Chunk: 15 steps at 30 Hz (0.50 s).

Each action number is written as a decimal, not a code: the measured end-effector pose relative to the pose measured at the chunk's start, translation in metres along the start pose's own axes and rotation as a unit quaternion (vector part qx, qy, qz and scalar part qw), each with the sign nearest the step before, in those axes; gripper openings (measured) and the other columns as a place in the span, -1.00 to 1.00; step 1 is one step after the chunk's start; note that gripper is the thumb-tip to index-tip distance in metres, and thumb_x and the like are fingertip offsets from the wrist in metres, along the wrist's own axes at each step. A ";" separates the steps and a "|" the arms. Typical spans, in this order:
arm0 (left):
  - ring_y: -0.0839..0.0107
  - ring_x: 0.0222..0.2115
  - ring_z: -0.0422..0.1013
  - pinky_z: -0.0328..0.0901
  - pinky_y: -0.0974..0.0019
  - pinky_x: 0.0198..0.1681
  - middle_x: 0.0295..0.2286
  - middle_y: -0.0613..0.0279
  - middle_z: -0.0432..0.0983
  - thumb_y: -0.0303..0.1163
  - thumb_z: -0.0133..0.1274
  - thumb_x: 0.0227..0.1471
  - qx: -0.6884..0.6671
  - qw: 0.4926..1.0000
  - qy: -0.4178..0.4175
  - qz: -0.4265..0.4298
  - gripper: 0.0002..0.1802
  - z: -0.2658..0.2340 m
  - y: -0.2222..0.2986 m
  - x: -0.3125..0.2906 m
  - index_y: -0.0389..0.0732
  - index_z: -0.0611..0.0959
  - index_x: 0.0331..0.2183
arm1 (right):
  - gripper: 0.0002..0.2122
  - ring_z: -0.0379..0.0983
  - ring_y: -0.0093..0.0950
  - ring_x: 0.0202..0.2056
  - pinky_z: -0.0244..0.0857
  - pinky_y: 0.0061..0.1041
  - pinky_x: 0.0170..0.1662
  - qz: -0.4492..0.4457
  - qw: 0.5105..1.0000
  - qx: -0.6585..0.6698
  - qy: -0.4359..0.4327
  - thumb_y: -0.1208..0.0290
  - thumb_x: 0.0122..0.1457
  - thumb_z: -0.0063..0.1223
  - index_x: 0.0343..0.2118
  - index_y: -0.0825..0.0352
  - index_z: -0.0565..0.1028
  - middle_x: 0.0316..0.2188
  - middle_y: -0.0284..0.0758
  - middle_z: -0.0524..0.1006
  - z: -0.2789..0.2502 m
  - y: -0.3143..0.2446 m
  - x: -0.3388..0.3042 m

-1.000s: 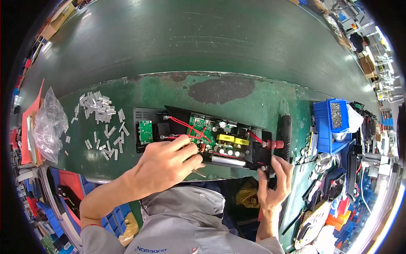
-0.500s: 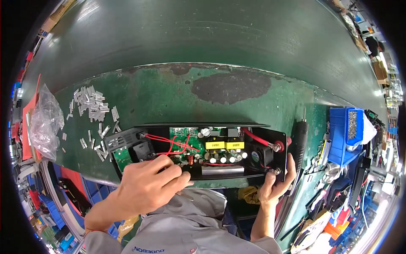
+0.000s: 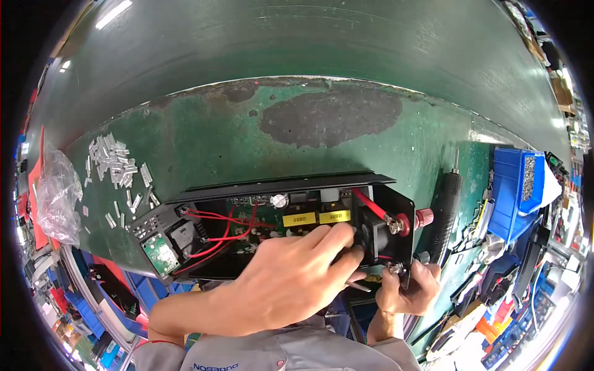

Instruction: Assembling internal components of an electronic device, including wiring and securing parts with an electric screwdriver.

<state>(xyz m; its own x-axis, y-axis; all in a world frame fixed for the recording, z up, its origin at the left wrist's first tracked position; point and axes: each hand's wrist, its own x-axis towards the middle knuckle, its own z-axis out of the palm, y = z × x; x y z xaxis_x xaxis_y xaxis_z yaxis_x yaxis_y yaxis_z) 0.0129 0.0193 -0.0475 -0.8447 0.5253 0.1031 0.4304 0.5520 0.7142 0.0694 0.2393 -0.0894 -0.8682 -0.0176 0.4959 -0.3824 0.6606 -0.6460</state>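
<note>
Black open-topped electronics case [image 3: 204, 263] lay at the near edge of the green bench [image 3: 247, 142], holding a green circuit board, red wires and yellow-labelled parts. Left hand [image 3: 291, 281] reached into it, fingers loosely curled; grasp unclear. Right hand [image 3: 408, 290] gripped the case's right end plate. Blue bin [image 3: 513, 185] held small screws.

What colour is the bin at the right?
Blue bin, clearest in the head view.

My left hand [image 3: 291, 281] covers the near half of the open black metal electronics case [image 3: 272, 216], hiding the board there. My right hand [image 3: 408, 287] grips its corner; what its fingertips pinch stays unclear.
</note>
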 end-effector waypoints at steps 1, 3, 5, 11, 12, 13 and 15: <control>0.40 -0.51 0.50 0.33 0.34 -0.56 -0.31 0.35 0.46 -0.21 0.36 -0.06 -0.013 1.000 -0.016 -0.011 -0.70 0.001 0.000 0.005 -0.10 0.64 -0.29 | -0.52 0.24 -0.53 -0.49 0.11 -0.60 -0.43 0.000 1.000 -0.002 0.001 0.59 -0.07 0.36 -0.04 0.32 0.44 -0.46 -0.31 0.36 0.000 0.001 0.000; 0.38 -0.51 0.50 0.34 0.32 -0.56 -0.31 0.35 0.46 -0.23 0.34 -0.04 -0.026 0.999 -0.021 -0.013 -0.72 -0.002 0.001 0.013 -0.10 0.62 -0.31 | -0.54 0.23 -0.54 -0.48 0.10 -0.60 -0.42 0.023 0.999 0.039 0.015 0.56 -0.03 0.34 -0.04 0.34 0.42 -0.45 -0.31 0.35 0.002 0.005 -0.002; 0.35 -0.52 0.50 0.34 0.31 -0.56 -0.32 0.34 0.46 -0.26 0.33 -0.02 -0.037 0.999 -0.026 -0.016 -0.74 -0.005 0.007 0.017 -0.11 0.59 -0.34 | -0.57 0.23 -0.55 -0.48 0.10 -0.58 -0.42 0.031 0.998 0.053 0.024 0.57 -0.02 0.30 -0.06 0.35 0.41 -0.44 -0.31 0.34 0.003 0.006 -0.005; 0.30 -0.51 0.52 0.35 0.23 -0.55 -0.32 0.26 0.47 -0.32 0.30 0.00 0.017 0.994 -0.058 -0.089 -0.75 0.000 0.026 0.011 -0.11 0.56 -0.31 | -0.63 0.27 -0.60 -0.50 0.07 -0.66 -0.45 0.020 0.998 0.051 0.028 0.57 0.09 0.20 -0.01 0.37 0.45 -0.44 -0.35 0.32 0.006 0.008 -0.004; 0.29 -0.53 0.52 0.36 0.23 -0.55 -0.32 0.24 0.47 -0.30 0.30 0.01 -0.007 0.993 -0.063 -0.095 -0.74 0.000 0.024 0.011 -0.11 0.56 -0.29 | -0.63 0.27 -0.60 -0.50 0.07 -0.66 -0.45 0.020 0.998 0.051 0.031 0.57 0.09 0.20 -0.01 0.37 0.45 -0.44 -0.35 0.32 0.005 0.010 -0.003; 0.28 -0.54 0.52 0.36 0.22 -0.55 -0.33 0.21 0.46 -0.28 0.30 0.02 -0.032 0.992 -0.069 -0.101 -0.74 -0.001 0.022 0.012 -0.12 0.57 -0.28 | -0.66 0.28 -0.61 -0.52 0.08 -0.67 -0.46 0.024 0.997 0.063 0.033 0.56 0.11 0.18 -0.03 0.37 0.46 -0.44 -0.36 0.33 0.005 0.012 -0.003; 0.26 -0.54 0.51 0.37 0.22 -0.55 -0.33 0.20 0.45 -0.26 0.30 0.04 -0.030 0.990 -0.071 -0.114 -0.74 -0.004 0.024 0.015 -0.12 0.59 -0.27 | -0.71 0.35 -0.61 -0.58 0.22 -0.67 -0.52 0.020 0.996 0.084 0.030 0.57 0.17 0.10 -0.03 0.42 0.46 -0.44 -0.33 0.36 0.004 0.014 -0.001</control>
<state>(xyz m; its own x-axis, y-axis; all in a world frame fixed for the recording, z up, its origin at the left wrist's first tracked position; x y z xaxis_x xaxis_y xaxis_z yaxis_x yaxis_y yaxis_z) 0.0098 0.0380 -0.0262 -0.8632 0.4786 -0.1609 0.2095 0.6295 0.7482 0.0632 0.2457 -0.1015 -0.8655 0.0547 0.4979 -0.3991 0.5253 -0.7515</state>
